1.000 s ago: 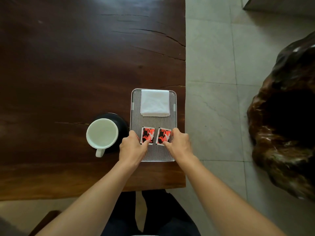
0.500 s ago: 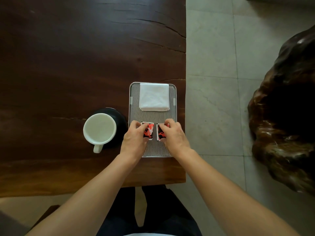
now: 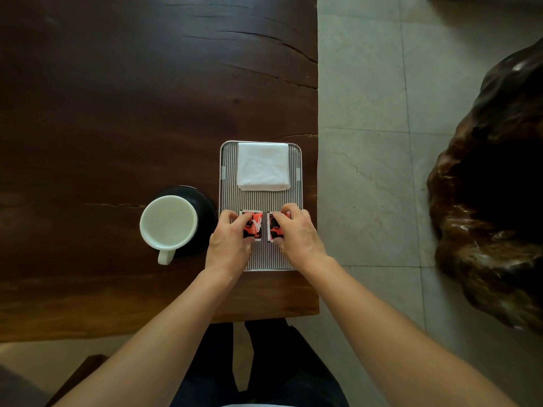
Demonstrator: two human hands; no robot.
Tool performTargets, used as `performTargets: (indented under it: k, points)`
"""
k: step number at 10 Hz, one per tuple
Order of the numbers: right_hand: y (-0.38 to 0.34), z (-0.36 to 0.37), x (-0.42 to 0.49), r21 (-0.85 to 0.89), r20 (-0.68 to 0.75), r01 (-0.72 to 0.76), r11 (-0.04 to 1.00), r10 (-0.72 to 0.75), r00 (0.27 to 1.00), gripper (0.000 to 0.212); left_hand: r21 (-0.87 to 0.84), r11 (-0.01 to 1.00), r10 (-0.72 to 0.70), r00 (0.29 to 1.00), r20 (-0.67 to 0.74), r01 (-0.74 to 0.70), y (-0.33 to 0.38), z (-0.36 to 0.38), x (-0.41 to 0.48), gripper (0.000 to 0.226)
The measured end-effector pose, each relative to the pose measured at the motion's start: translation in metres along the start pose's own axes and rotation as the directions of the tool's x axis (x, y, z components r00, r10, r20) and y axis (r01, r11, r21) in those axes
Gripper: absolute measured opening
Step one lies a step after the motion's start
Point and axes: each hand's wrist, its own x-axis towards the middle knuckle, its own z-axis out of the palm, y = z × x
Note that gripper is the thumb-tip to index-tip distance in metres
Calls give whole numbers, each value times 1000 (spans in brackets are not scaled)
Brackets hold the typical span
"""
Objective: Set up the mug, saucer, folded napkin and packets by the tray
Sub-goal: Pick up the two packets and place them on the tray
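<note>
A ribbed metal tray (image 3: 260,201) lies near the right edge of a dark wooden table (image 3: 117,113). A folded white napkin (image 3: 263,165) rests on the tray's far half. Two red-and-black packets lie side by side on its near half. My left hand (image 3: 230,245) has its fingers closed on the left packet (image 3: 255,225). My right hand (image 3: 296,235) grips the right packet (image 3: 273,229) the same way. Left of the tray, a white mug (image 3: 168,223) stands on a black saucer (image 3: 204,207), its handle pointing toward me.
The table's right edge runs just beside the tray, with pale floor tiles (image 3: 367,142) beyond. A large dark carved wooden mass (image 3: 493,186) stands on the floor at the right. My legs in dark trousers (image 3: 264,362) show below the table's near edge.
Both hands slid forward from the packets' near edges onto the packets and closed their fingers over them. The view has shifted slightly.
</note>
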Motion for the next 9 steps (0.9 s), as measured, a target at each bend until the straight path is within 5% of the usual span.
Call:
performTargets:
  k: [7,9]
  points:
    - [-1,-4,-3,23,-6,-17,1000,17,1000,52,-28,1000,-14,1000,-9,14,3,-8,1,49]
    - [-3,-20,-14,22,-25,-10,1000,11,1000,38,32,999,-12,1000,25,11,10,-35,2,36]
